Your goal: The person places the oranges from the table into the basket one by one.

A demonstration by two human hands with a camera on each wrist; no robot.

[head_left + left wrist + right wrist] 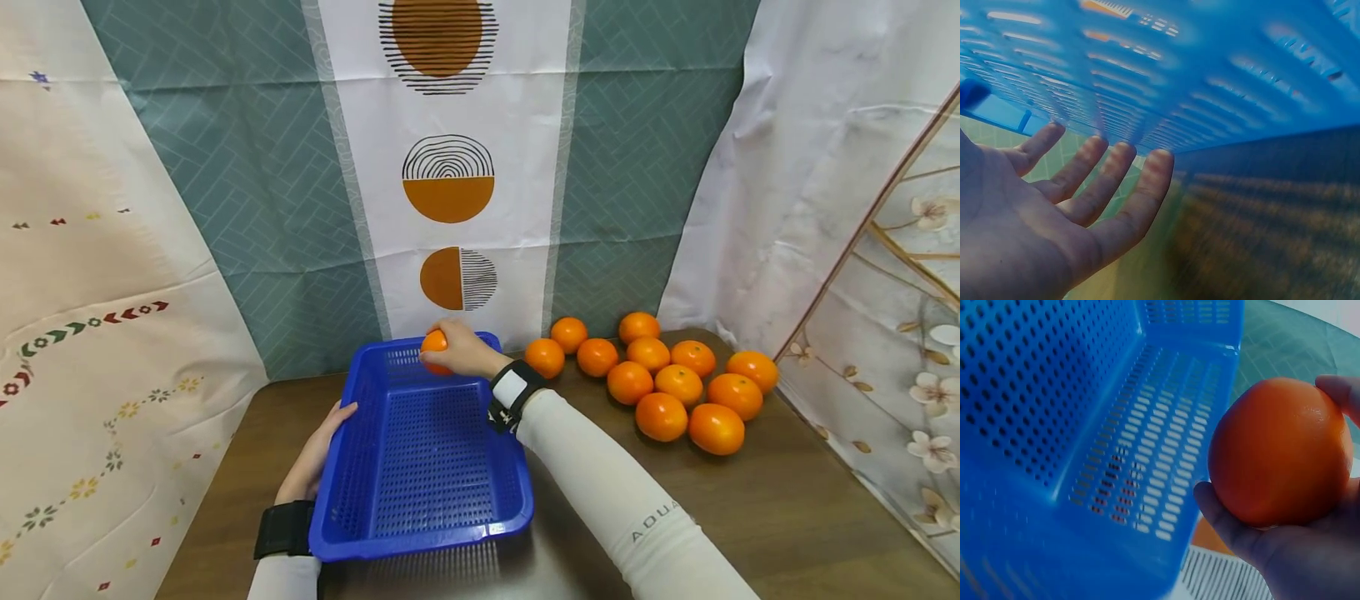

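Observation:
A blue plastic basket (435,467) with slotted walls stands on the brown table. My right hand (468,354) grips an orange (435,342) above the basket's far end, near the rim. In the right wrist view, fingers and thumb wrap round the orange (1282,453) beside the basket's perforated side (1147,444). My left hand (322,450) is at the basket's left side, one digit reaching the rim. In the left wrist view, the extended fingers (1144,194) of that hand touch the slotted outer wall (1166,81).
Several more oranges (678,383) lie grouped on the table (750,517) to the right of the basket. A patterned green and white cloth (450,117) hangs close behind the table. Other patterned cloths hang at the left (127,350) and right (885,333).

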